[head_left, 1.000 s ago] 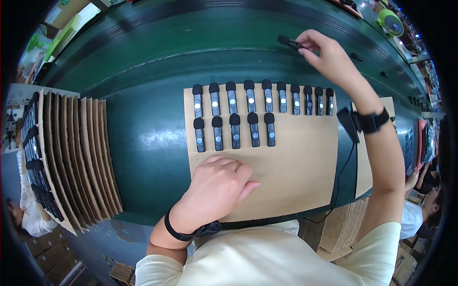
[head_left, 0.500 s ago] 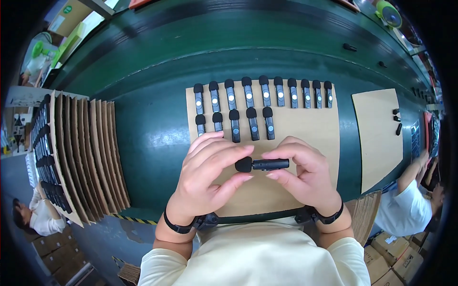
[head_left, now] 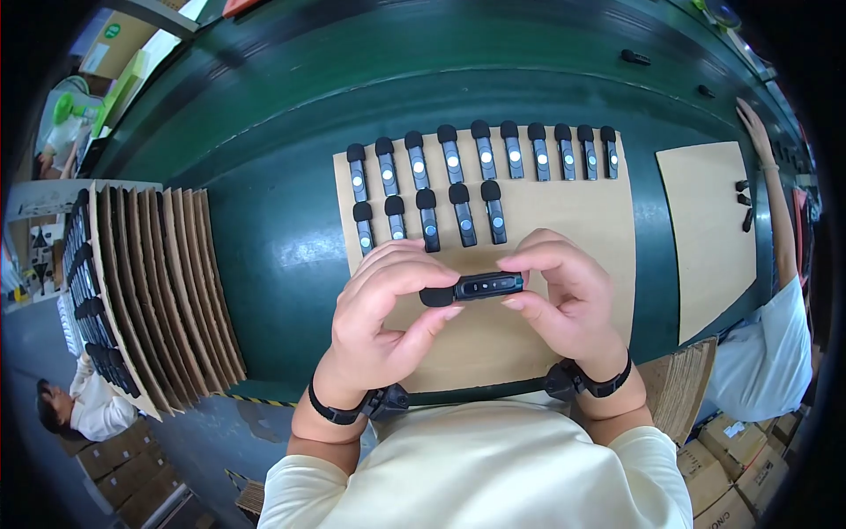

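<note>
The person holds one small black microphone with both hands, in front of the body and above the lower half of a brown cardboard sheet. It lies nearly level, its foam cap to the left and its plain end to the right, a little higher. On the side turned up, a few small pale marks can be seen.

The left hand pinches the foam cap between thumb and first finger; its other fingers are stretched out behind and hide the bottom part of a microphone in the lower row. The right hand pinches the plain end with thumb and first finger, and its remaining fingers are curled. Each wrist wears a black band.

On the cardboard sheet, more microphones are arranged with their caps pointing away from the person: an upper row of ten and a lower row of five, which begins at the left. Each one shows a pale round spot.

The sheet rests on a green worktop. At the left stands a group of upright cardboard sheets. At the right is another cardboard piece, with small black items near its far right edge. Beyond it, a co-worker's hand is at the worktop.
</note>
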A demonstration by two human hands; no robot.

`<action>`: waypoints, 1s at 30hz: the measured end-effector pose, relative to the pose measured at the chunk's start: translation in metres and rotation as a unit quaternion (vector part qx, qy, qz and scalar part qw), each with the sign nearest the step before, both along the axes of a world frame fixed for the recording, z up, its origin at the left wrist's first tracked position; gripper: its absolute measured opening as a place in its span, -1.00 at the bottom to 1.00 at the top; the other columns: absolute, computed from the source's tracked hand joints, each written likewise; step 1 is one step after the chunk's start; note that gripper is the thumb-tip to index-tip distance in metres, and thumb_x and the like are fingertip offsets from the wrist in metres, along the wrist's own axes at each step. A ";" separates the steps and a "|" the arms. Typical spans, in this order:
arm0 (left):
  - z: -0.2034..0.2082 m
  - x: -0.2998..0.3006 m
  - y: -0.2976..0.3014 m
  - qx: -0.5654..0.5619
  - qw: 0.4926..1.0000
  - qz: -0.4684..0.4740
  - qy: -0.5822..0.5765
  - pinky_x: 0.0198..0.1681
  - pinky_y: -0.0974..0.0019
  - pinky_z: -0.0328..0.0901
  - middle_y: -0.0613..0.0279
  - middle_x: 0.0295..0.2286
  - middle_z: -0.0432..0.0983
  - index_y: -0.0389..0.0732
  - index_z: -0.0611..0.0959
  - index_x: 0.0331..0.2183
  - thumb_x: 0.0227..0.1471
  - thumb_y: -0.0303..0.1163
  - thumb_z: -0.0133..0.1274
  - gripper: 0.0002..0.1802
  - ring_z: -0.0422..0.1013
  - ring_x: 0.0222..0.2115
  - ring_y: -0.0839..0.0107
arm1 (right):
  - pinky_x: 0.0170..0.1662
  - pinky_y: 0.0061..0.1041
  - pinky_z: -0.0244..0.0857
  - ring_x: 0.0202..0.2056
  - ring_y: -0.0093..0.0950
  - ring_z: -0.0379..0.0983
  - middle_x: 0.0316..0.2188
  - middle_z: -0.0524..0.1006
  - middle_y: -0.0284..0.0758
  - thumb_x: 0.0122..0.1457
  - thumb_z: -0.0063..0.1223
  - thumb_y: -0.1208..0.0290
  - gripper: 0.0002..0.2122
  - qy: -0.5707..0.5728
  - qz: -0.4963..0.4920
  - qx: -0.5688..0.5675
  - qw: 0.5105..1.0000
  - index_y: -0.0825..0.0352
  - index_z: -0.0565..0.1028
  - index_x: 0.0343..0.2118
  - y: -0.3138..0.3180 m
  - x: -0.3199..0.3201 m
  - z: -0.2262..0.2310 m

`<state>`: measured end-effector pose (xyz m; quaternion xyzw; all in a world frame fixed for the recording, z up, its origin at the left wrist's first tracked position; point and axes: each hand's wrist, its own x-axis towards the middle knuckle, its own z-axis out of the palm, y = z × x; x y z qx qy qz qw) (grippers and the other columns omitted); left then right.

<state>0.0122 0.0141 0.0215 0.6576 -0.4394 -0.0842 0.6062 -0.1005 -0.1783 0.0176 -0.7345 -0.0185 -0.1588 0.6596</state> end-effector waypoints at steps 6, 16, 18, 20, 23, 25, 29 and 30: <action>0.003 -0.001 -0.006 0.017 0.999 0.014 -0.049 -0.08 0.07 0.33 0.18 -0.38 0.60 -0.27 0.63 -0.28 -0.23 -0.59 0.32 -0.65 0.50 -0.39 0.23 | -0.25 -0.52 0.25 -0.35 -0.45 0.39 -0.36 0.50 -0.27 0.03 0.29 0.53 -0.72 -0.031 0.007 -0.043 0.999 0.43 0.52 -0.18 0.001 0.000 -0.001; 0.003 -0.001 -0.004 0.022 0.998 -0.001 -0.057 -0.08 0.04 0.31 0.19 -0.40 0.59 -0.25 0.63 -0.29 -0.27 -0.60 0.31 -0.64 0.48 -0.42 0.24 | -0.27 -0.51 0.25 -0.36 -0.45 0.41 -0.35 0.51 -0.27 0.03 0.30 0.51 -0.72 -0.055 0.003 -0.076 0.996 0.42 0.52 -0.19 0.002 0.000 -0.002; 0.003 -0.001 -0.004 0.020 0.998 0.002 -0.058 -0.07 0.02 0.31 0.19 -0.40 0.59 -0.25 0.63 -0.30 -0.27 -0.59 0.30 -0.65 0.48 -0.41 0.24 | -0.27 -0.51 0.25 -0.36 -0.44 0.41 -0.35 0.51 -0.27 0.03 0.30 0.50 -0.73 -0.054 0.004 -0.076 0.996 0.42 0.52 -0.20 0.002 0.000 -0.002; 0.002 -0.002 -0.004 0.020 0.998 0.003 -0.058 -0.06 0.01 0.31 0.19 -0.40 0.58 -0.25 0.63 -0.30 -0.27 -0.59 0.30 -0.65 0.48 -0.41 0.23 | -0.27 -0.51 0.25 -0.37 -0.44 0.41 -0.35 0.51 -0.27 0.03 0.30 0.50 -0.73 -0.051 0.004 -0.073 0.996 0.41 0.52 -0.20 0.002 0.000 -0.001; 0.002 -0.002 -0.004 0.029 0.999 0.001 -0.045 -0.04 0.00 0.30 0.19 -0.39 0.58 -0.25 0.63 -0.30 -0.25 -0.58 0.30 -0.66 0.49 -0.37 0.22 | -0.26 -0.50 0.26 -0.36 -0.43 0.42 -0.34 0.51 -0.26 0.04 0.29 0.51 -0.75 -0.066 0.003 -0.088 0.994 0.41 0.52 -0.21 0.001 0.001 -0.002; 0.003 -0.002 -0.006 0.032 0.998 -0.004 -0.047 -0.03 0.00 0.30 0.19 -0.38 0.58 -0.25 0.63 -0.30 -0.25 -0.58 0.30 -0.66 0.49 -0.36 0.22 | -0.26 -0.50 0.26 -0.35 -0.43 0.42 -0.34 0.51 -0.26 0.04 0.28 0.51 -0.76 -0.073 0.003 -0.095 0.993 0.41 0.52 -0.22 0.001 0.001 -0.003; 0.003 -0.002 -0.006 0.036 0.998 -0.018 -0.051 -0.01 0.01 0.29 0.18 -0.37 0.58 -0.24 0.63 -0.30 -0.25 -0.57 0.29 -0.66 0.48 -0.34 0.21 | -0.25 -0.49 0.28 -0.30 -0.42 0.42 -0.30 0.50 -0.25 0.06 0.26 0.53 -0.79 -0.096 0.028 -0.107 0.989 0.38 0.52 -0.24 0.001 0.002 -0.004; 0.002 -0.001 -0.006 0.033 0.998 -0.023 -0.051 -0.01 0.02 0.29 0.18 -0.36 0.58 -0.23 0.63 -0.30 -0.25 -0.57 0.29 -0.66 0.48 -0.33 0.21 | -0.23 -0.48 0.30 -0.29 -0.40 0.43 -0.29 0.51 -0.25 0.01 0.25 0.58 -0.78 -0.080 0.019 -0.073 0.994 0.36 0.52 -0.25 0.003 0.002 -0.004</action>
